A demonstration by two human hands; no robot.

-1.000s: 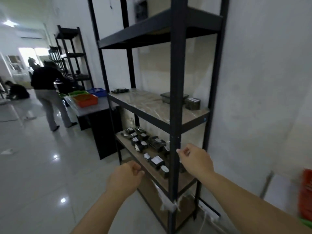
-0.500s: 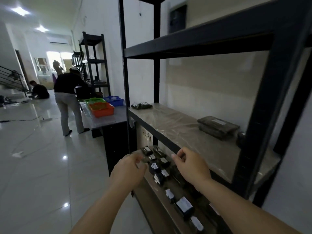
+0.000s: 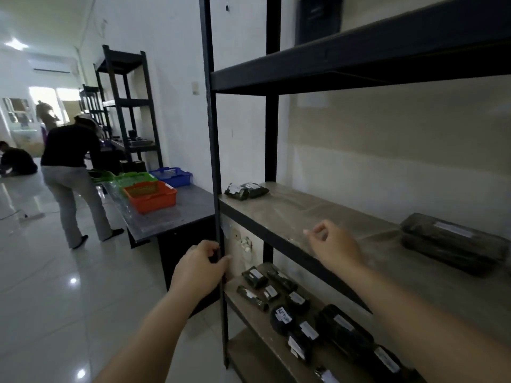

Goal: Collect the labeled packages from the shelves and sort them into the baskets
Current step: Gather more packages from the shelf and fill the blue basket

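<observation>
Early stage: packages [image 3: 279, 293] unpicked on shelf [image 3: 276, 214]; baskets [image 3: 150, 195] on desk left of shelf. Left hand [image 3: 197, 268] grasps shelf post [image 3: 214, 161], right hand [image 3: 333, 244] loosely curled, holding nothing.

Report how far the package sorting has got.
Done: nothing shows as sorted; what the orange basket holds cannot be seen. In hand: no package; the left hand grips the shelf post, the right hand hovers over the middle shelf. Left: labeled packages on the lower shelf.
</observation>
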